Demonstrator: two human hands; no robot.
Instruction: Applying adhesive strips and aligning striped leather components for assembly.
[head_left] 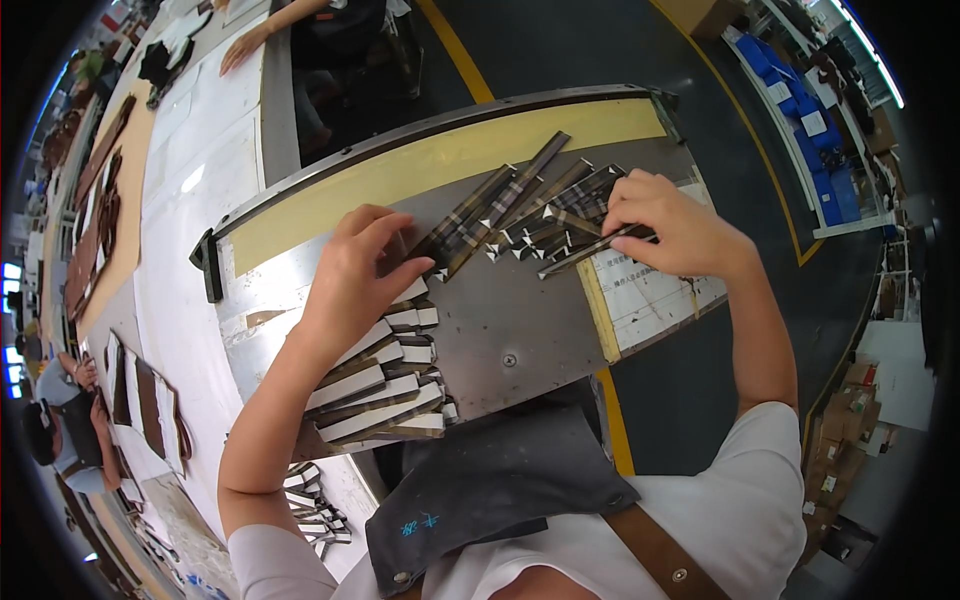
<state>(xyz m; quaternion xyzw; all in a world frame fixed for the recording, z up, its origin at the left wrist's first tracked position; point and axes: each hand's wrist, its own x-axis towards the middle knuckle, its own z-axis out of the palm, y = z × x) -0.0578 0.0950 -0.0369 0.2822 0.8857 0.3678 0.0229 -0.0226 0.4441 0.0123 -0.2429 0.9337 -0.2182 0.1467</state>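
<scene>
Narrow dark plaid strips with white ends [470, 222] lie in a loose, slanting pile on the metal work surface [510, 330]. At the pile's left edge is my left hand [360, 262], thumb and fingers apart, close to the nearest strip ends. My right hand [668, 222] is at the pile's right side, thumb and fingers pinching the end of a thin plaid strip [585, 256]. Below my left hand, several more strips [385, 400] lie stacked side by side, pale faces up. My left palm is turned away and partly hidden.
A yellow band [450, 155] runs along the surface's far edge, beside a raised metal rim. A printed white sheet [640, 300] lies at the right. Further left stands a long white table [180, 250]; co-workers' arms [270, 30] show there. Blue bins [810, 125] fill a rack at the right.
</scene>
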